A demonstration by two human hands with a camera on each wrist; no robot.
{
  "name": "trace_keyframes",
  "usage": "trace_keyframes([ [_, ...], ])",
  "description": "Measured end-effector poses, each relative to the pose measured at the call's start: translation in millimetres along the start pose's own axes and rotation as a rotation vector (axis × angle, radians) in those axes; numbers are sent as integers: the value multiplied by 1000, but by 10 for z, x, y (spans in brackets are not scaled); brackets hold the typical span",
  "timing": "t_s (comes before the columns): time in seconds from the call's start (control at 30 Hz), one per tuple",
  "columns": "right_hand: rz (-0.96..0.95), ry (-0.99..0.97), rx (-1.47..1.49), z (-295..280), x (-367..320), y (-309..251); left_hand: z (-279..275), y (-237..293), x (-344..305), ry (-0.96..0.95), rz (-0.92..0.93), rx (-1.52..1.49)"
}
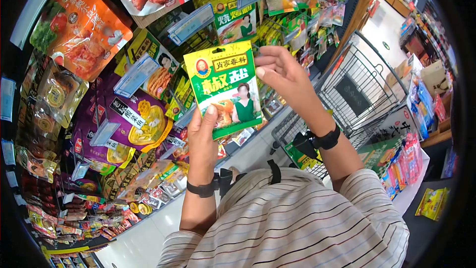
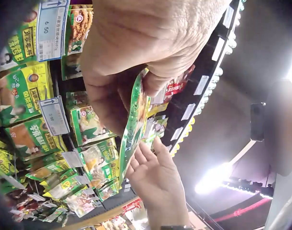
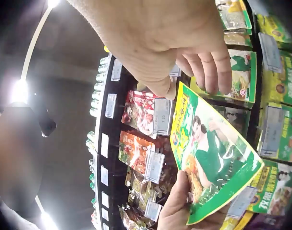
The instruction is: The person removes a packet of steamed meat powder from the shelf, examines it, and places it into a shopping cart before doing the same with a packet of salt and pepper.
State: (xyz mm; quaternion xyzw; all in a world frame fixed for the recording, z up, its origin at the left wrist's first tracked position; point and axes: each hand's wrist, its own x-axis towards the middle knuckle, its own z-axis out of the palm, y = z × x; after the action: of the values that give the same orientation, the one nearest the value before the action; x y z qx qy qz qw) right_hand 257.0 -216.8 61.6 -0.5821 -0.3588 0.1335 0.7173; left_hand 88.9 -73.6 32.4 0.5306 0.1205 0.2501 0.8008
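A green and yellow seasoning packet (image 1: 229, 92) faces me in the head view, upright and slightly tilted, with a hanging hole at its top. My left hand (image 1: 202, 131) pinches its lower left part, thumb on the front and fingers behind. In the left wrist view the packet (image 2: 135, 122) appears nearly edge-on. My right hand (image 1: 287, 77) is beside the packet's upper right edge, fingers loosely bent and not gripping it. The right wrist view shows the right thumb and fingers (image 3: 208, 69) close over the packet's top end.
Hanging packets (image 1: 235, 22) with price tags (image 1: 191, 25) fill the rack ahead. Purple bags (image 1: 131, 119) and an orange pouch (image 1: 84, 30) hang at left. A wire shopping cart (image 1: 362, 84) stands at right, near shelves of goods (image 1: 421, 99).
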Motion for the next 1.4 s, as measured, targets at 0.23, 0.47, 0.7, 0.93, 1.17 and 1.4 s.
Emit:
trace_keyframes([
  [0.23, 174, -140, 190, 173, 199, 53, -65, 55, 58, -10, -10, 8],
  [0.47, 168, -168, 174, 333, 331, 52, -164, 110, 253, 14, -5, 12],
  [0.7, 214, -118, 182, 418, 546, 72, -222, 230, 468, 42, 123, 90],
  [0.93, 256, -79, 201, 486, 816, 203, -317, 283, 705, 28, 151, 119],
  [1.17, 184, -25, 254, 579, 979, 232, -337, 336, 861, -19, 230, 148],
  [1.4, 166, 44, 273, 670, 1084, 190, -401, 347, 1015, -9, 213, 268],
])
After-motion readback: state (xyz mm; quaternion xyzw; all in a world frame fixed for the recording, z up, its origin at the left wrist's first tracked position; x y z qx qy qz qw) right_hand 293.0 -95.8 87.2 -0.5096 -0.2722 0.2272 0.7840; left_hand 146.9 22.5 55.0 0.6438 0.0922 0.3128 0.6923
